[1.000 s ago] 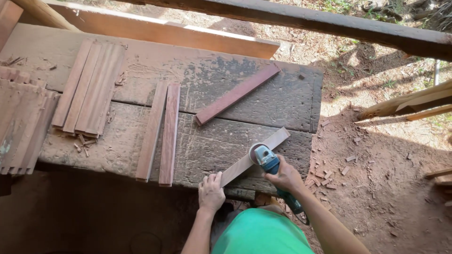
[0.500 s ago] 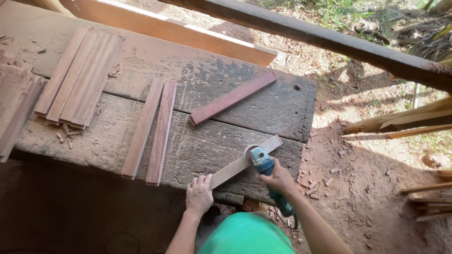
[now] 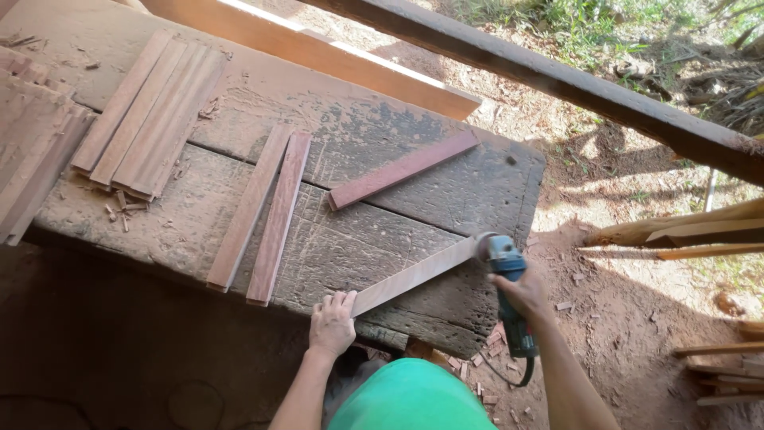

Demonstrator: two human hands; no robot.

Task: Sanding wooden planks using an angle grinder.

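You wear a bright green short-sleeved top (image 3: 410, 398), plain, no print or logo visible. Both forearms bare to approx. the elbow. Left hand (image 3: 333, 325) & right hand (image 3: 521, 293): no gloves, no watch, no rings that show.

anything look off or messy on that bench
Mostly tidy. Wood chips lie scattered by the stacked slats, and offcuts litter the dirt under the bench end. The reddish strip lies askew to the paired slats.
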